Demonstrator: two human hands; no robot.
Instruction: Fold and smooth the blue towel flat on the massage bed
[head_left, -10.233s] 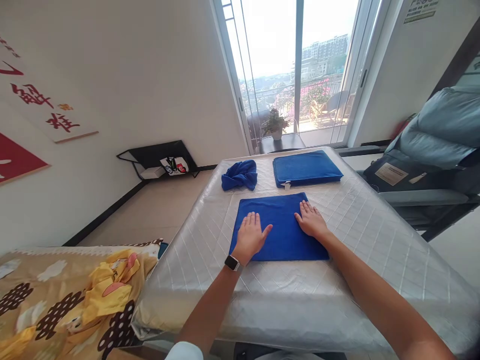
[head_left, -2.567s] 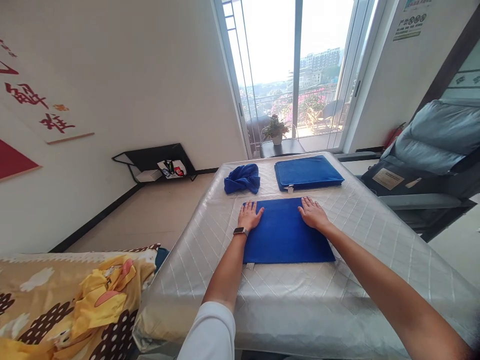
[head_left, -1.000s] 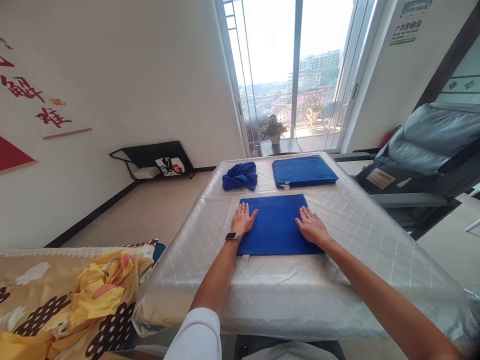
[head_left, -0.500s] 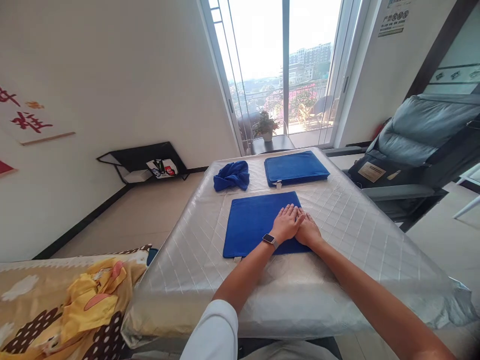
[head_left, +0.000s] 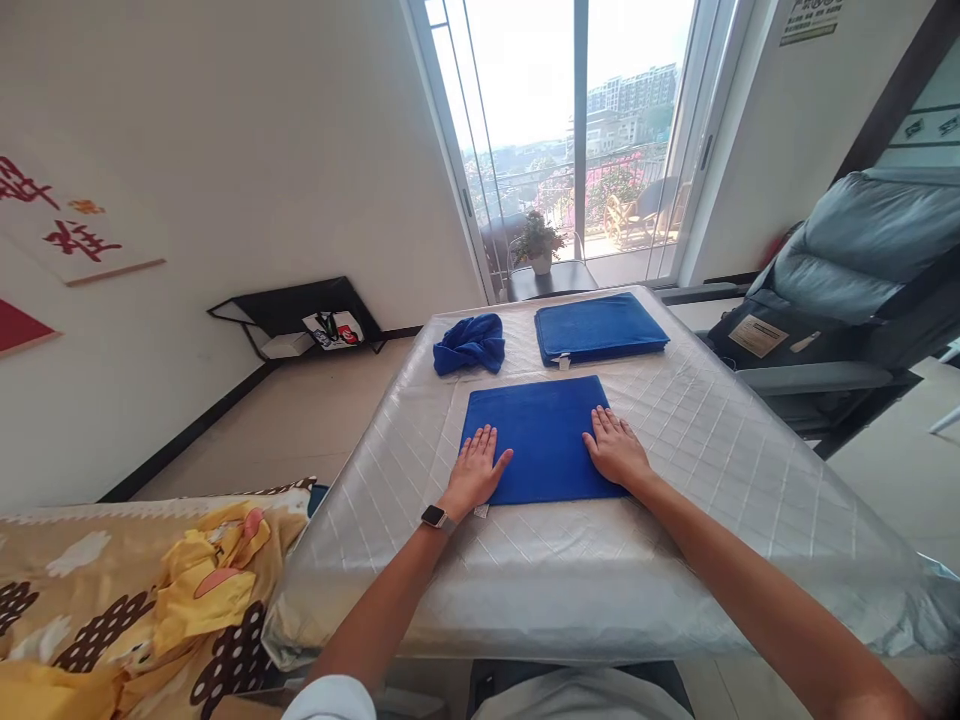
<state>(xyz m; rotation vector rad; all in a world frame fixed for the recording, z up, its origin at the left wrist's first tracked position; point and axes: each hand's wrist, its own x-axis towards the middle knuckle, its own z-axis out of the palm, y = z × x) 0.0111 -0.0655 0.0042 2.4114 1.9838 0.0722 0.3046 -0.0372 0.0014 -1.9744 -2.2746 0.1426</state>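
A folded blue cloth lies flat in front of me, with a small white tag at its lower left corner. My left hand, with a watch on the wrist, rests flat on the cloth's left edge, fingers stretched out. On the right edge lies my right hand, palm down with the fingers extended. Behind, a neat stack of folded blue cloth sits at the far right of the table. A crumpled blue cloth is to the left of that stack.
The table wears a silvery quilted cover. A grey recliner stands to its right. At lower left is a patterned bedspread with yellow clothing on it. Beyond the table, a potted plant stands before the glass door.
My hands were together on the cloth's right part. Now they are apart: the left hand has slid across to the left edge, while the right remains near the right edge.
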